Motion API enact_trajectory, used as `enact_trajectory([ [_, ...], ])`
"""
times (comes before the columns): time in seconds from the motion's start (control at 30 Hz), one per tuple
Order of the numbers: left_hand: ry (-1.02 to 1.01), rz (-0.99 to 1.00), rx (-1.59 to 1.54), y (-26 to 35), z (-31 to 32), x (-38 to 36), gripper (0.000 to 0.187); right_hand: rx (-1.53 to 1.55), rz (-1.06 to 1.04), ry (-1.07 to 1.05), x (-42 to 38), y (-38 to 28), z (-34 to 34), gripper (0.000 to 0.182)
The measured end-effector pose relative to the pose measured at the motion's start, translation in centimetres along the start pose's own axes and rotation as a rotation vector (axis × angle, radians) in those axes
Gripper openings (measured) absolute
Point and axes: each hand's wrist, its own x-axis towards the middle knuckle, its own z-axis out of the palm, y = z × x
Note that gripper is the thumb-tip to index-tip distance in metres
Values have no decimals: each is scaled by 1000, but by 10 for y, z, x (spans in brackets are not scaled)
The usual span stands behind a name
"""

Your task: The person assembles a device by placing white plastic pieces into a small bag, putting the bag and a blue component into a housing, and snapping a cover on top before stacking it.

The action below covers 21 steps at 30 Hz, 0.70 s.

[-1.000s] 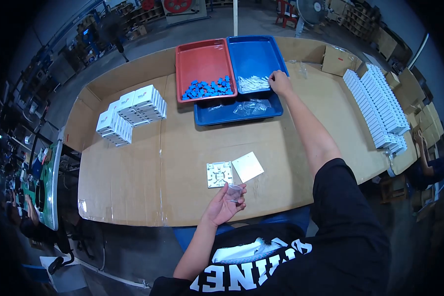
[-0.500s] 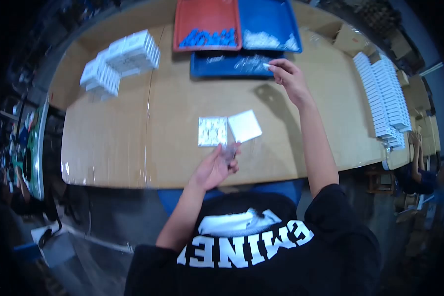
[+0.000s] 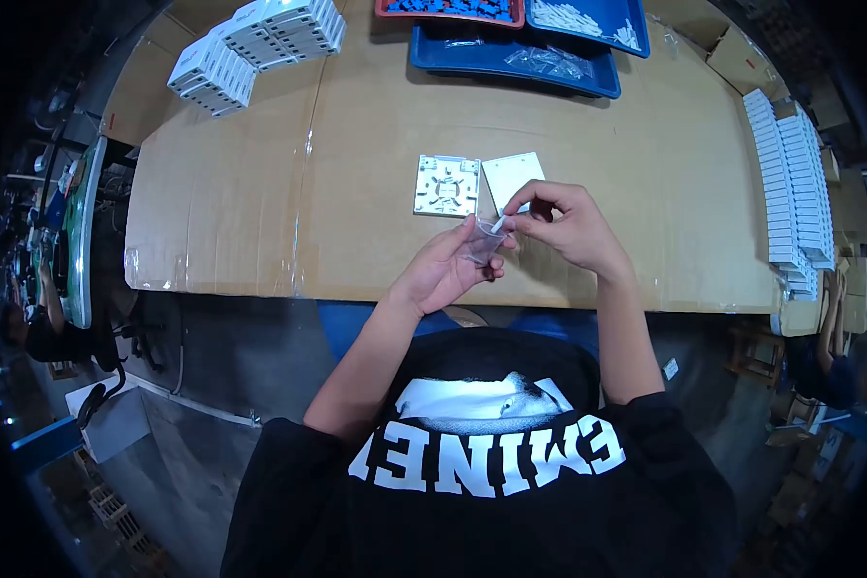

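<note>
My left hand [image 3: 443, 271] is closed around a small clear plastic bag [image 3: 481, 249], its opening facing up. Between thumb and fingertips, my right hand [image 3: 580, 233] pinches a small white stick [image 3: 498, 224] at the bag's mouth; one end seems to reach inside. Just beyond the hands, a square white plastic case base [image 3: 447, 186] lies with its moulded inside showing. Beside it rests a flat white cover [image 3: 511, 173], tilted slightly and partly hidden by my right hand.
At the far edge, a red tray [image 3: 451, 16] holds blue pieces and a blue tray [image 3: 636, 40] holds white sticks. Clear bags lie in a nearer blue tray [image 3: 491, 65]. White cases are stacked at left [image 3: 217, 75] and right [image 3: 785, 188]. Other people sit at both sides.
My right hand has come back from the trays with the white stick to the bag in my left hand. The camera view has tilted lower.
</note>
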Motion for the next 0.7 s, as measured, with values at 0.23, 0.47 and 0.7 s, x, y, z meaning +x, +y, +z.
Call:
enact_trajectory([
  [0.23,-16,-12,50,-1,-1,-3,48,-207,-200,-315,18,-10,2,11],
  [0.47,-31,-5,91,-3,-9,-5,44,-219,-97,-619,31,-9,3,26],
  [0.7,-15,54,62,-8,-12,-6,43,-201,-17,-666,21,-10,15,45],
])
